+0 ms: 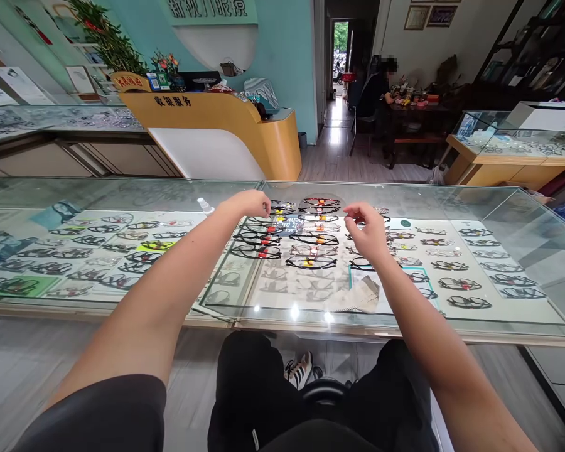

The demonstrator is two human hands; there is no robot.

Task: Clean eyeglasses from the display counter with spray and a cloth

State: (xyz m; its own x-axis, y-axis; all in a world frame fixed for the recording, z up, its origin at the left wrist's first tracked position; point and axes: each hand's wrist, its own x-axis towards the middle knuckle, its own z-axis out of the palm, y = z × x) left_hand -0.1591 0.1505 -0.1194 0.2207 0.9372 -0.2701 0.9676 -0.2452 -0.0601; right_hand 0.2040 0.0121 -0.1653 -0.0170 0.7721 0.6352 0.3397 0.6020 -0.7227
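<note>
I sit at a long glass display counter (405, 326) with rows of eyeglass frames (311, 248) laid out under its top. Both arms reach over the glass. My left hand (247, 203) is curled, its fingertips pinched together just left of a dark pair of glasses (319, 204) at the far row. My right hand (371, 231) hovers to the right of that pair, thumb and fingers also pinched. Whether either pinch holds anything is too small to make out.
A folded grey cloth (363, 294) lies on the glass near my right forearm. A small clear spray bottle (206, 205) stands by my left wrist. Beyond are an orange reception desk (245, 135), a side showcase (513, 147) and a seated person (379, 94) at a dark table.
</note>
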